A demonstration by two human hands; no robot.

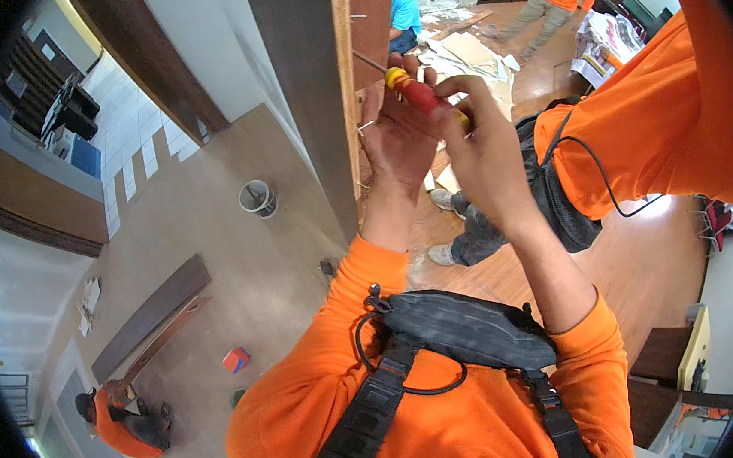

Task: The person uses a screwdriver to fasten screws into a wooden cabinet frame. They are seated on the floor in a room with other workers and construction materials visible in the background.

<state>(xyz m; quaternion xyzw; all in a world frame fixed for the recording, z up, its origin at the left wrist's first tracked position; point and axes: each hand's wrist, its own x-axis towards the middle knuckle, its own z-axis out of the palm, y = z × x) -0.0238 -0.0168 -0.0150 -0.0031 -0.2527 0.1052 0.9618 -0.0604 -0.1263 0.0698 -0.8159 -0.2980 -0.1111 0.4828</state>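
A screwdriver (419, 97) with a red and yellow handle is held up in front of me, its thin metal shaft pointing left to the edge of a wooden door frame (346, 84). My left hand (398, 140) is beneath it, palm up, fingers curled behind the handle near the shaft. The thumb and fingers of my right hand (487, 146) close on the handle's rear end. Thin metal pins, perhaps nails or screws, stick out of the frame beside my left hand and higher up. Where the shaft's tip meets the wood is hard to make out.
At right, close by, stands a person in an orange shirt (625, 122). Broken boards (465, 58) litter the floor ahead. Beyond the frame at left are a bucket (258, 200), a long dark panel (151, 315) and a crouching person (125, 424). Others work farther back.
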